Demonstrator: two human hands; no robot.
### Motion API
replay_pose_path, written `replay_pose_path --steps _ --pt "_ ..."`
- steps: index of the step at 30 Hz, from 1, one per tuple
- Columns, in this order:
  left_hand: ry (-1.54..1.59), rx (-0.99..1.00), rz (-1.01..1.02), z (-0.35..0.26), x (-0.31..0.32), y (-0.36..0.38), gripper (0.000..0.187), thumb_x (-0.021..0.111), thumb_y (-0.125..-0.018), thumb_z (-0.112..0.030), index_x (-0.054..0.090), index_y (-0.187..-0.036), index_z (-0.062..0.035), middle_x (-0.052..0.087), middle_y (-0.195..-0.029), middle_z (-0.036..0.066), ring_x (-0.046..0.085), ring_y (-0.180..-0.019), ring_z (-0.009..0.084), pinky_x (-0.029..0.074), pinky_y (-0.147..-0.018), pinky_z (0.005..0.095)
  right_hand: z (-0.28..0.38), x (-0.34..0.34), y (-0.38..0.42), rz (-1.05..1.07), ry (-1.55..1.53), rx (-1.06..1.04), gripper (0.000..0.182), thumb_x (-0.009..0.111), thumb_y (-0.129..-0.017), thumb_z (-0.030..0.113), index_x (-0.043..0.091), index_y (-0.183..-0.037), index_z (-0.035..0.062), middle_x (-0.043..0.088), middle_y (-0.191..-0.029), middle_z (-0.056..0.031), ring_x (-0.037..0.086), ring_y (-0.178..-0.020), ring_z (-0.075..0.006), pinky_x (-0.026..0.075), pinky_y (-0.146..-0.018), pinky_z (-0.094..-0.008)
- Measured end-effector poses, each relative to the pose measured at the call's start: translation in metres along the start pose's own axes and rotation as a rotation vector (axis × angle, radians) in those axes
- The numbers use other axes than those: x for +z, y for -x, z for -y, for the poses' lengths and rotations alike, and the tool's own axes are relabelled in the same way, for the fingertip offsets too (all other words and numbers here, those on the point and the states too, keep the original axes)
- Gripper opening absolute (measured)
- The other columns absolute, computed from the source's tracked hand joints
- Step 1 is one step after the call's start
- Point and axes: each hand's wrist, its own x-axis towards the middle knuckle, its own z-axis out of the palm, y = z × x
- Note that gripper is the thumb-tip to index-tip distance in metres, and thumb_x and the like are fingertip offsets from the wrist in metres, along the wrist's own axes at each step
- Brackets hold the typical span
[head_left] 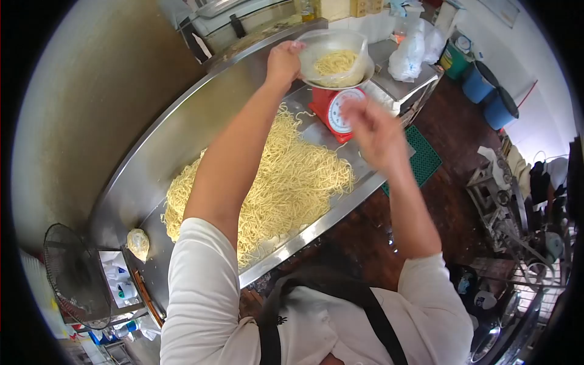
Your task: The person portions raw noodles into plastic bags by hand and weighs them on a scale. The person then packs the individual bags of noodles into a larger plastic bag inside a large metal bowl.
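Clear plastic meets the left hand point(285, 66) at the rim of a bag point(316, 42), where the fingertips appear to pinch the edge, probably to keep the mouth spread and the bag upright. Noodles point(336, 62) lie in the bottom of it, just beyond those fingers. The right hand point(378, 132) is blurred; its fingers look partly curled and nothing shows in them, though I cannot tell whether they pinch something small. It hangs in front of the round dial point(334, 115), covering part of it.

Both arms reach forward: the left stretches long across the desk point(310, 232), while the right is bent more, its forearm rising to a lower, nearer hand.

Between the two hands stands a red scale point(321, 109), its pan point(369, 70) under the bag, seemingly so the load can be read on the dial facing the person. Below the left hand, under its forearm, spreads a large heap of loose noodles point(286, 182), placed, I judge, within easy reach of either hand. Well back from the left hand, near the desk's far-left end, sits a small filled bag point(138, 244). Past the right hand, a green mat point(423, 157) lies on the floor.
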Motion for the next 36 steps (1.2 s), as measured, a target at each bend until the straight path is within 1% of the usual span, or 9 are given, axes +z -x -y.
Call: replay_pose_path --steps 6,9,13,18,24,29,31,34,36 --pt "-0.042 0.019 -0.054 -0.019 0.023 -0.034 0.024 0.057 -0.097 -0.024 0.072 -0.101 -0.0054 0.060 -0.065 0.004 0.057 -0.054 0.0130 0.051 -0.044 0.0330 -0.105 0.011 0.132 0.213 -0.091 0.327 0.017 0.062 -0.093 0.008 0.066 -0.107 0.0025 0.067 -0.088 -0.0099 0.065 -0.080 -0.0201 0.051 -0.073 -0.0299" --pt "-0.002 0.006 -0.016 -0.024 0.022 -0.046 0.025 0.059 -0.095 -0.023 0.070 -0.102 -0.0017 0.062 -0.070 0.006 0.058 -0.057 0.0138 0.051 -0.045 0.0327 -0.128 0.004 0.158 0.199 -0.314 0.461 0.020 0.058 -0.096 0.009 0.065 -0.112 -0.0004 0.066 -0.088 -0.0067 0.061 -0.079 -0.0113 0.049 -0.074 -0.0273" --pt "0.009 0.032 -0.129 -0.029 0.039 -0.047 0.034 0.065 -0.090 -0.023 0.066 -0.104 0.0071 0.066 -0.086 0.010 0.063 -0.070 0.0181 0.054 -0.048 0.0331 -0.139 -0.016 0.158 0.179 -0.219 0.429 0.021 0.059 -0.093 0.007 0.064 -0.113 0.0015 0.069 -0.085 -0.0103 0.066 -0.076 -0.0180 0.053 -0.075 -0.0301" --pt "-0.014 0.013 -0.090 -0.024 0.041 -0.048 0.075 0.084 -0.071 -0.032 0.049 -0.126 0.0075 0.065 -0.101 0.019 0.067 -0.081 0.0243 0.058 -0.060 0.0391 -0.136 -0.027 0.157 0.154 -0.180 0.409 0.021 0.056 -0.096 0.008 0.064 -0.114 0.0018 0.069 -0.087 -0.0082 0.065 -0.080 -0.0147 0.052 -0.076 -0.0287" --pt "-0.031 -0.168 -0.019 -0.011 0.042 -0.049 0.079 0.080 -0.076 -0.041 0.045 -0.129 0.0052 0.065 -0.091 0.014 0.064 -0.069 0.0207 0.054 -0.056 0.0337 -0.137 -0.017 0.174 0.219 -0.211 0.468 0.020 0.056 -0.097 0.009 0.064 -0.113 0.0022 0.067 -0.087 -0.0067 0.063 -0.080 -0.0133 0.051 -0.076 -0.0279" --pt "0.141 -0.050 -0.115 0.001 0.031 -0.012 0.046 0.064 -0.092 -0.041 0.056 -0.113 -0.0008 0.062 -0.081 0.011 0.060 -0.065 0.0190 0.051 -0.058 0.0341 -0.132 -0.005 0.181 0.247 -0.182 0.461 0.020 0.060 -0.095 0.009 0.065 -0.113 0.0014 0.067 -0.089 -0.0072 0.063 -0.082 -0.0142 0.051 -0.077 -0.0278" --pt "-0.106 0.300 -0.128 0.087 -0.002 0.016 0.033 0.061 -0.094 -0.033 0.061 -0.105 -0.0024 0.061 -0.077 0.010 0.061 -0.070 0.0228 0.051 -0.069 0.0367 -0.137 0.006 0.187 0.237 -0.192 0.440 0.021 0.061 -0.093 0.009 0.065 -0.112 0.0006 0.068 -0.088 -0.0074 0.063 -0.080 -0.0150 0.051 -0.076 -0.0290" --pt "-0.827 0.098 -0.113 0.150 -0.070 0.158 0.023 0.060 -0.088 -0.015 0.063 -0.103 0.0019 0.060 -0.103 0.025 0.059 -0.097 0.0404 0.049 -0.086 0.0451 -0.120 0.011 0.180 0.277 -0.101 0.466 0.021 0.061 -0.093 0.009 0.065 -0.112 -0.0005 0.068 -0.088 -0.0069 0.062 -0.081 -0.0134 0.051 -0.075 -0.0279" --pt "-1.028 -0.017 -0.053 0.200 -0.148 0.234 0.038 0.058 -0.088 -0.011 0.055 -0.120 0.0072 0.059 -0.114 0.026 0.054 -0.111 0.0404 0.042 -0.100 0.0489 -0.115 0.018 0.177 0.336 -0.120 0.549 0.021 0.061 -0.094 0.009 0.065 -0.112 -0.0006 0.067 -0.089 -0.0077 0.063 -0.081 -0.0136 0.051 -0.075 -0.0276"
